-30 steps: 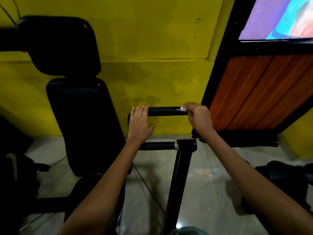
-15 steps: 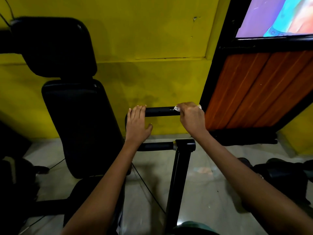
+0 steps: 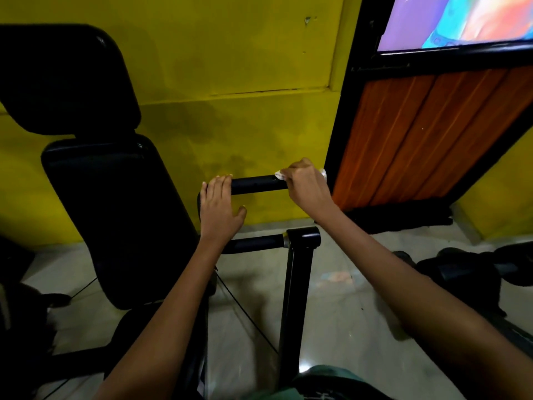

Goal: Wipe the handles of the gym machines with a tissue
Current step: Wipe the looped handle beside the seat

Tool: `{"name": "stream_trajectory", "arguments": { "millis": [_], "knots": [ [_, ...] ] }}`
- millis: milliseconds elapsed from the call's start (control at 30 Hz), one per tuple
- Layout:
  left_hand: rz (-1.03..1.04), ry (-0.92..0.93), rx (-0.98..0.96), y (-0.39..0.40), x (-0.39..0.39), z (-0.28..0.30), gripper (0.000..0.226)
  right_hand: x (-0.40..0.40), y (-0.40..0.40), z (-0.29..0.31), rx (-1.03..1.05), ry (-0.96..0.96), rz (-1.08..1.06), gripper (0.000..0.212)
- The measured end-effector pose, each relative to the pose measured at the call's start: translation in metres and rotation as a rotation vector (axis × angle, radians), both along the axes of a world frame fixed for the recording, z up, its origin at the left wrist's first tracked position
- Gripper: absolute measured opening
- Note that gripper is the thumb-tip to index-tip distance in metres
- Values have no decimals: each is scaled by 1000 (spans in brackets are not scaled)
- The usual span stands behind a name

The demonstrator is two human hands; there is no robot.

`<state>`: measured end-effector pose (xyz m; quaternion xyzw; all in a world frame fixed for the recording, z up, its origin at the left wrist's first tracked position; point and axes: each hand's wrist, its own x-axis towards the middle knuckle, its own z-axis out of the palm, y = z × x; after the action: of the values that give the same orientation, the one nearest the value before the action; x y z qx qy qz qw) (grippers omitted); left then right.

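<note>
**Tissue on the upper handle**

Yellow wall (image 3: 230, 53), pale tiled floor (image 3: 346, 298). My left hand (image 3: 219, 209) rests flat, fingers straight, over the upper handle (image 3: 258, 183). My right hand (image 3: 307, 184) curls round its far end, clutching the white tissue (image 3: 279, 175) against it.

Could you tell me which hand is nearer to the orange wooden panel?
Right. The right hand grips the tissue at the upper handle's right end, just beside the orange wooden panel; the left hand rests on the handle's far left end.
</note>
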<state>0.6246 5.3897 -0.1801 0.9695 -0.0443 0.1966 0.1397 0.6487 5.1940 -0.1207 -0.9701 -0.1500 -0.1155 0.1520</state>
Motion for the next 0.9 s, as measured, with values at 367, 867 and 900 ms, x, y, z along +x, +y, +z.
{"name": "stream_trajectory", "arguments": {
  "millis": [367, 867, 900],
  "knots": [
    [-21, -9, -16, 1, -2, 1, 70, 4, 21, -1, 7, -27, -50, 27],
    [-41, -11, 8, 3, -3, 0, 72, 1, 20, -20, 267, -156, 160, 22],
    [-45, -1, 23, 3, -3, 1, 73, 2, 11, -21, 283, -162, 157, 22]
  ]
}}
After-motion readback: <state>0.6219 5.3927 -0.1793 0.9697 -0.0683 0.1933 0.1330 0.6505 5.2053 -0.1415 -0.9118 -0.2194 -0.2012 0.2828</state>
